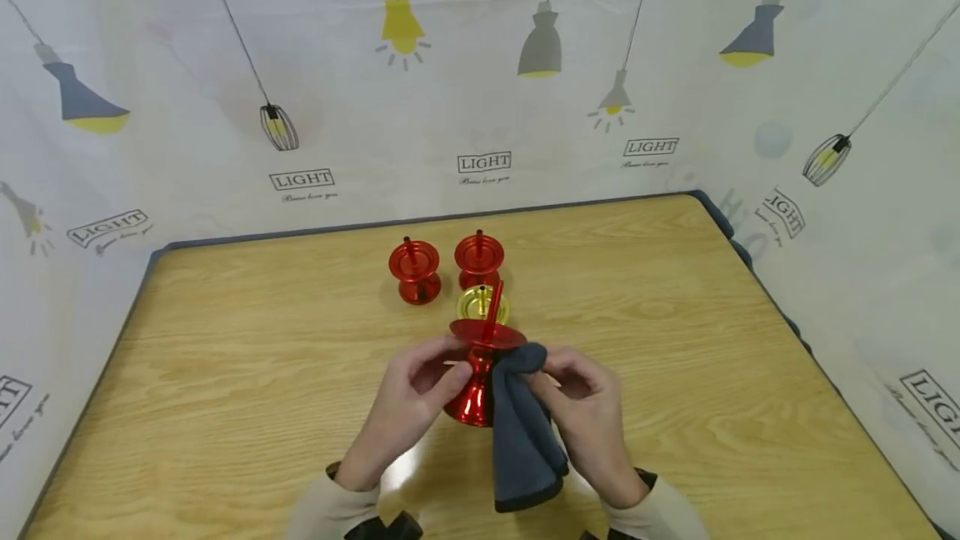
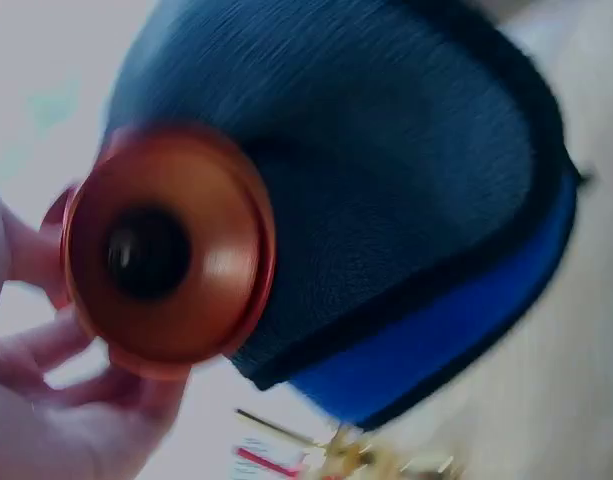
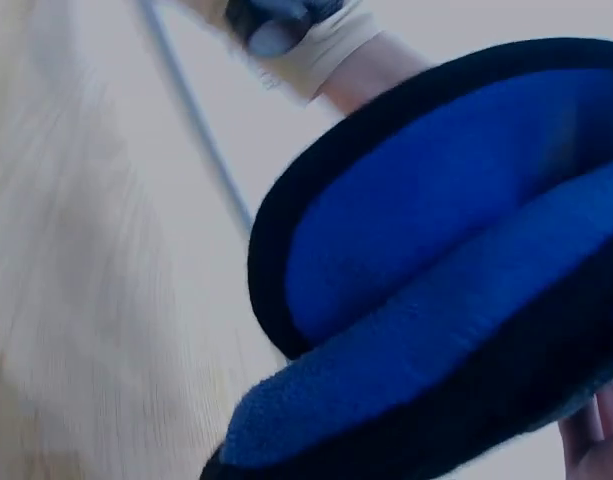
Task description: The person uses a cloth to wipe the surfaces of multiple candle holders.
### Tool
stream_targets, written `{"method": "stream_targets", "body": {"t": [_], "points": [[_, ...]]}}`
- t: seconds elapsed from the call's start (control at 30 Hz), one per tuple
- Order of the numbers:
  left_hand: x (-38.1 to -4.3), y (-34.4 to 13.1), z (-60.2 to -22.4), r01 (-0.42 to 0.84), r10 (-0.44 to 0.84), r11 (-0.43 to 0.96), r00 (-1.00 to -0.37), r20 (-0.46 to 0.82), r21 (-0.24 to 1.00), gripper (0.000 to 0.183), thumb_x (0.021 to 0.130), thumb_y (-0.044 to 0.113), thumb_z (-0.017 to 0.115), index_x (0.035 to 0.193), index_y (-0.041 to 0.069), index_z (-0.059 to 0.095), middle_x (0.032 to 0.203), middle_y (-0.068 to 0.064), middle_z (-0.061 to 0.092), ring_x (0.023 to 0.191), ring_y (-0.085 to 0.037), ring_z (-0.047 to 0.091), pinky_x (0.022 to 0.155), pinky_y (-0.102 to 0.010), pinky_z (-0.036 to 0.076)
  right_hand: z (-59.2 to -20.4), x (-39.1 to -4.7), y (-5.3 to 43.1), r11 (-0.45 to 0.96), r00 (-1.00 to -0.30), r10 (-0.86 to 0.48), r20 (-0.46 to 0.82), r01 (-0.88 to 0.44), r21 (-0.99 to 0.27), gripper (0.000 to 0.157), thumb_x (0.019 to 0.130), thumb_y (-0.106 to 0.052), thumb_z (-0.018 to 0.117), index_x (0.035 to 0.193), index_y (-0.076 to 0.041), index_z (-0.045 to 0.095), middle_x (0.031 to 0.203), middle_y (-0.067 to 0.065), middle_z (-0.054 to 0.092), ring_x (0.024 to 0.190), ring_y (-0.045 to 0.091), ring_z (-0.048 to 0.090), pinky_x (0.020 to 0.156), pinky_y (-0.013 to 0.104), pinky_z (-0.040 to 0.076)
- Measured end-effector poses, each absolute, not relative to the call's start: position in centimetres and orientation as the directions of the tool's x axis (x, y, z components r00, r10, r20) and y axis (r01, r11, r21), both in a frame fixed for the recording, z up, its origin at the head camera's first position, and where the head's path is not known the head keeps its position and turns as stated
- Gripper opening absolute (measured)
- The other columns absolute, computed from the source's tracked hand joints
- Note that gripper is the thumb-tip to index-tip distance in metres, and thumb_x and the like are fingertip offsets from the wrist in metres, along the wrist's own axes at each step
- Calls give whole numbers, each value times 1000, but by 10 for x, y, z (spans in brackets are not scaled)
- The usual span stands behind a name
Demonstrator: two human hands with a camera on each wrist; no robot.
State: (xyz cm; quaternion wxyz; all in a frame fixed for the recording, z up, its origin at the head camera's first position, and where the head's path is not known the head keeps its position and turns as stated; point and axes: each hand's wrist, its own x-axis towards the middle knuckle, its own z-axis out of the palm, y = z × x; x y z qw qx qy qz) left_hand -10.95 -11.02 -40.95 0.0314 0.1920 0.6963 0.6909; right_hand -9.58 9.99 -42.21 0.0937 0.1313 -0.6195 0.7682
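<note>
My left hand [image 1: 399, 407] grips a shiny red candle holder [image 1: 474, 400] by its stem, raised and slightly tilted, its spike and wide dish upward. In the left wrist view the hollow underside of the candle holder [image 2: 201, 320] faces the camera. A grey-blue cloth [image 1: 521, 444] with a dark edge hangs against the holder's right side, pinched at the top by my right hand [image 1: 592, 419]. The right wrist view is mostly filled by the folded cloth [image 3: 416, 240], whose other face is bright blue. The right fingertips are partly hidden behind the cloth.
Two more red candle holders, one at left [image 1: 417, 269] and one at right [image 1: 480, 261], stand behind the hands. A gold candle holder [image 1: 468, 305] is partly covered by the held one. The wooden table [image 1: 225, 373] meets a lamp-printed backdrop [image 1: 420, 123] at its back and sides.
</note>
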Motion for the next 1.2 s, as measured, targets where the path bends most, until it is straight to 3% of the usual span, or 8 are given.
{"method": "stream_targets", "body": {"t": [0.2,0.33,0.47,0.57,0.77,0.93,1.03,1.2], "points": [[-102,-96,-398,372,187,193,-922,338,908,31,87,9,80,118,9,73,108,-7,67,90,-15,65,80,-29,60,-425,-93,100,-203,-907,-5,421,-411,-889,12,86,15,70,94,6,69,107,0,74,103,18,71,85,34,61],[-107,-99,-398,300,211,53,-936,282,953,35,85,5,81,118,2,71,108,-8,70,91,-13,67,82,-27,59,-423,-94,102,-208,-907,-15,421,-409,-889,12,86,15,70,94,6,69,107,-2,73,102,17,71,85,33,61],[-112,-105,-402,169,300,-144,-932,206,975,42,89,11,78,123,-9,63,111,-3,72,96,-11,69,86,-25,58,-418,-97,105,-165,-943,1,332,-328,-930,17,87,11,71,91,-6,72,99,-3,74,94,14,71,82,28,60],[-113,-105,-405,163,334,-173,-918,214,971,41,92,12,75,124,-10,62,112,-2,72,99,-12,69,88,-25,58,-417,-99,106,-161,-958,12,287,-285,-945,21,88,9,71,90,-12,73,93,-2,74,86,12,71,75,24,58],[-105,-91,-403,363,232,177,-919,319,915,28,96,9,69,124,5,69,119,-9,68,101,-15,66,89,-31,57,-423,-99,107,-183,-938,55,342,-346,-920,11,87,11,72,91,1,71,96,-1,75,94,16,72,82,27,59],[-99,-86,-400,424,136,394,-904,405,815,34,87,9,79,121,9,73,110,-1,65,88,-10,65,79,-29,56,-425,-97,98,-183,-896,54,441,-443,-877,10,86,14,71,93,7,69,105,-1,75,101,19,72,86,33,61],[-99,-89,-401,430,134,325,-903,409,842,36,84,7,82,118,9,74,108,-3,68,87,-11,68,80,-29,59,-425,-97,96,-199,-884,30,467,-463,-864,15,86,15,71,94,3,70,105,-1,74,100,19,72,83,33,61],[-105,-99,-404,317,224,5,-925,308,948,36,87,2,79,121,1,67,112,-10,71,94,-14,70,85,-29,60,-420,-98,103,-194,-911,-30,412,-399,-896,16,86,13,71,94,-1,70,104,-3,74,99,15,71,86,30,60]]}}
